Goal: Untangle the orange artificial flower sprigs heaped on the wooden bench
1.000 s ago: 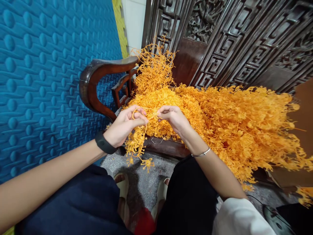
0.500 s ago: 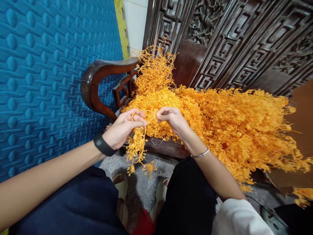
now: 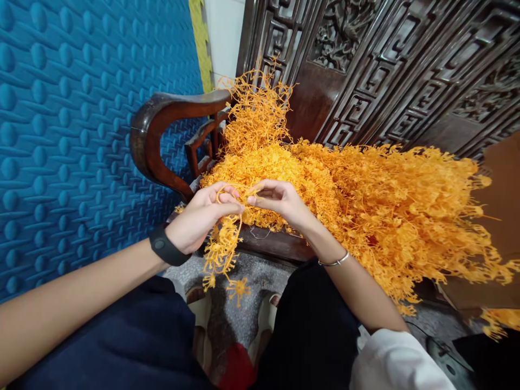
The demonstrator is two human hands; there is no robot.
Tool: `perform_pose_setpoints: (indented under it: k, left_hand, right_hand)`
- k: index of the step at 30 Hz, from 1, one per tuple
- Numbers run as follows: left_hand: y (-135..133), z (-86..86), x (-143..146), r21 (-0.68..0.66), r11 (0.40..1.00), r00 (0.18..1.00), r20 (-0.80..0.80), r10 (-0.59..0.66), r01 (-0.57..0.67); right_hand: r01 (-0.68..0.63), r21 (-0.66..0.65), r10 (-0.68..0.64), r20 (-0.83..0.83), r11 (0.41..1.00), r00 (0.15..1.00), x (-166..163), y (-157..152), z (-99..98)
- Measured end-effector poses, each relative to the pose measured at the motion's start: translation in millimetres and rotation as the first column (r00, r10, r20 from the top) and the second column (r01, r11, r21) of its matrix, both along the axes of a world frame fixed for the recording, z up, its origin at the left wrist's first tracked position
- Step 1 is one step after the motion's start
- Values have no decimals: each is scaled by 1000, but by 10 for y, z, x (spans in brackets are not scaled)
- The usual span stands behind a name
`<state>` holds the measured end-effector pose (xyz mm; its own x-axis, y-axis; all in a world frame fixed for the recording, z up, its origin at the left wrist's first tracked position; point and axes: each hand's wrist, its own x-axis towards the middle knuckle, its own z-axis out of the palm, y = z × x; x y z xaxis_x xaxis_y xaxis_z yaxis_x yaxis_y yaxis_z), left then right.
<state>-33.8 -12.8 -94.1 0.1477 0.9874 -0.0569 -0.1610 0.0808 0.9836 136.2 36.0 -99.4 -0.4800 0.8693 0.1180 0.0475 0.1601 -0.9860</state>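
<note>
Your left hand (image 3: 199, 216) and right hand (image 3: 280, 201) are both pinched shut on one small orange sprig bunch (image 3: 221, 246) hanging just below them, while the far larger pile (image 3: 365, 200) lies loose just beyond them on the bench (image 3: 276, 245).

One head-worn view looks forward and down, close over the left hand (image 3: 199, 216), right hand (image 3: 280, 201) and bunch (image 3: 221, 244) at frame centre; lap (image 3: 134, 336) along the bottom edge, wall (image 3: 60, 135) at left, chair (image 3: 162, 108) above.

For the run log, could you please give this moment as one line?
left hand: holds orange bunch | right hand: touches its strand | pile on bench
</note>
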Motion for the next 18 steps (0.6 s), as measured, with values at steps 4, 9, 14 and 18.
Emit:
perform_pose_setpoints:
  k: [4, 9, 14, 18]
  left_hand:
    - [-1, 4, -4, 15, 1000, 1000, -11, 0, 0]
    - [43, 12, -2, 10, 1000, 1000, -2, 9, -9]
    - [-97, 9, -23, -46, 999, 1000, -15, 23, -23]
    - [-195, -5, -69, -89, 995, 997, -61, -48, 43]
  right_hand:
    - [33, 30, -34, 26, 999, 999, -18, 10, -22]
    - [177, 45, -178, 25, 983, 984, -141, 39, -94]
    - [675, 92, -660, -152, 732, 736, 324, 369, -44]
    - [733, 124, -716, -158, 669, 680, 846, 725, -19]
